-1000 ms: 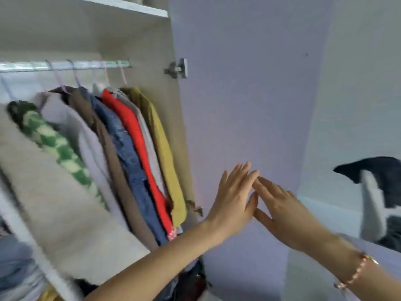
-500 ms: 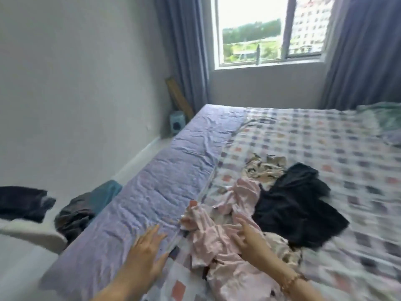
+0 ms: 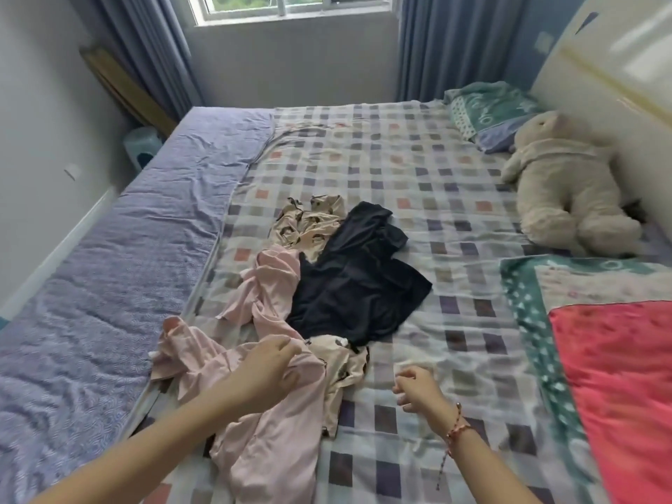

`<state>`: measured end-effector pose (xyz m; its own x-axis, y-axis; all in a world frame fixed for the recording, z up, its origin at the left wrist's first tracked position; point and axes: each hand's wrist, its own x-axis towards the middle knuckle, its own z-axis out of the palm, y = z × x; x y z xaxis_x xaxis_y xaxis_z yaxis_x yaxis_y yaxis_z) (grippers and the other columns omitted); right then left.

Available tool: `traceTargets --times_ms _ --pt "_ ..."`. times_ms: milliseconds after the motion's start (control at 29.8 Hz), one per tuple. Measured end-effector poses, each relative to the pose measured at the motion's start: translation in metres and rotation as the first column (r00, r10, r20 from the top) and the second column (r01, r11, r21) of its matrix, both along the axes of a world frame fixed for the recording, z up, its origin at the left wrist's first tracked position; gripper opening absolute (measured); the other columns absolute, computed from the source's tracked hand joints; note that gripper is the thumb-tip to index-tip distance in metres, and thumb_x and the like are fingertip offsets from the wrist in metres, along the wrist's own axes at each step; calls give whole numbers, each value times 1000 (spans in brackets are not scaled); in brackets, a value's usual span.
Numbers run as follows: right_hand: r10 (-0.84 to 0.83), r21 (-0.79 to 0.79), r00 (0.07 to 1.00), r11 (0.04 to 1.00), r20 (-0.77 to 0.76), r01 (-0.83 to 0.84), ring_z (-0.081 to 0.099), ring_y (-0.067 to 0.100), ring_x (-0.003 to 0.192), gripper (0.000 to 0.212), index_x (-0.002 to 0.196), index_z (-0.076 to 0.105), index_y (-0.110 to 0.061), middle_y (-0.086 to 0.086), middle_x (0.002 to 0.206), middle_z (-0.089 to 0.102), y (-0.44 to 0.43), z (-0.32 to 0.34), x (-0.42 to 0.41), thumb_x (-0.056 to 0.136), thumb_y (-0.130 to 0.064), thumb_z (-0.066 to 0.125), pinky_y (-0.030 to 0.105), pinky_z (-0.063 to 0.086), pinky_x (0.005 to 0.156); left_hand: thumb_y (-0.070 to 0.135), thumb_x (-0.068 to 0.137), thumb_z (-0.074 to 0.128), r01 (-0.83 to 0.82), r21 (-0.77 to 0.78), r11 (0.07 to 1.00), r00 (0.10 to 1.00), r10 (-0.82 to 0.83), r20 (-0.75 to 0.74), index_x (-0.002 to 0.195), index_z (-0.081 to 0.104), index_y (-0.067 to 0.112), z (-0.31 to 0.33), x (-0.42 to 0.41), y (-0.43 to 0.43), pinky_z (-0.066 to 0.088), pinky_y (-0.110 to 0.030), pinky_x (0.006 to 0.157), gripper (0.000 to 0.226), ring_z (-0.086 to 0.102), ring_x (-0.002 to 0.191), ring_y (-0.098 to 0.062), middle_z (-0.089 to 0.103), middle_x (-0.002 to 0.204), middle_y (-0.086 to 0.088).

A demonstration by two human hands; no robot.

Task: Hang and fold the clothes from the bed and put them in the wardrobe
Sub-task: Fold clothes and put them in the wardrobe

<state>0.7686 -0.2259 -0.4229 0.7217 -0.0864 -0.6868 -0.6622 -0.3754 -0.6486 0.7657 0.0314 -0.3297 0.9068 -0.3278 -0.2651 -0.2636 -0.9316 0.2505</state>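
The left hand (image 3: 267, 365) grips the pink garment (image 3: 269, 449), which lies bunched under and ahead of it on the bed (image 3: 454, 198). The right hand (image 3: 414, 389) hovers just beside it, fingers curled, holding nothing. Beyond both hands lie a black garment (image 3: 356, 285) and a beige one (image 3: 309, 220).

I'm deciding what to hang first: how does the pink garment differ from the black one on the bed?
The pink garment is long and strung out towards the camera, and the left hand grips it. The black garment is more compact, lies farther in, and is untouched. Both are crumpled and unfolded.
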Motion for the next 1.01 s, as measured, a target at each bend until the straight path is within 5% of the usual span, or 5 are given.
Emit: traceTargets --times_ms 302,537,604,772,1007 --pt "404 -238 912 895 72 -378 53 23 102 25 103 56 -13 9 112 57 54 -97 74 89 -6 36 30 43 85 48 66 12 -54 107 993 994 64 -90 112 59 16 -95 57 10 40 -31 95 72 50 113 -19 56 120 1" --pt "879 -689 456 245 -139 -682 -3 32 145 34 125 51 -6 16 157 -3 72 -150 117 95 -11 38 51 -1 115 42 66 40 -78 103 992 984 93 -149 73 61 32 -118 52 30 40 -11 65 25 58 66 3 60 77 18" --pt "875 -700 474 277 -100 -658 11 31 143 34 124 53 -6 13 154 17 72 -147 126 93 -8 39 50 4 116 42 67 40 -114 84 990 980 126 -156 76 63 32 -114 51 33 41 -7 62 27 61 67 1 62 80 18" --pt "471 -409 741 866 478 -288 57 28 74 18 75 55 -9 9 79 59 63 -105 154 74 9 51 40 50 72 54 66 11 -179 76 981 977 186 -101 128 50 20 -105 49 29 34 -15 96 81 50 118 -11 52 128 7" --pt "601 -67 650 756 465 -651 48 19 66 22 106 35 -16 8 83 49 50 45 176 90 -3 45 35 43 61 40 85 62 -402 -230 887 915 400 -53 148 10 21 -75 70 -18 27 -34 113 84 35 134 -18 31 149 0"
